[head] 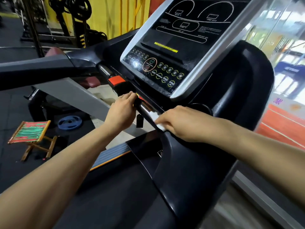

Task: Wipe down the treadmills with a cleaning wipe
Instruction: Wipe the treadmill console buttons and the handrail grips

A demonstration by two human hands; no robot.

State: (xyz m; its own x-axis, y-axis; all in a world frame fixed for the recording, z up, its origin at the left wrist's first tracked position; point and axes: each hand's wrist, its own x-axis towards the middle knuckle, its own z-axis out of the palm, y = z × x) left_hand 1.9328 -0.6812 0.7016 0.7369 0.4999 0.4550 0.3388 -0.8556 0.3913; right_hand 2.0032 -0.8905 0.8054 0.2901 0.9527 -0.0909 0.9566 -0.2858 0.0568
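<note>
The frame is mostly filled by a treadmill (189, 171), seen tilted; its deck is cut off at the bottom edge. The console panel (178, 42) is cropped at the top, and the display text is too blurred to be read; only some btn labels, e.g. "SPEED", can be made out. A chrome handlebar (145, 107) runs below the console, its middle hidden by the left hand (123, 111), which is curled over the bar w/ fingertips out of sight. The right hand (179, 122) is closed round a white cleaning wipe (155, 116), pressed against the bar's right end; most of the wipe is covered by the fingers. A folding stool (31, 134) and a blue weight plate (70, 122) are seen on the floor at left.
</note>
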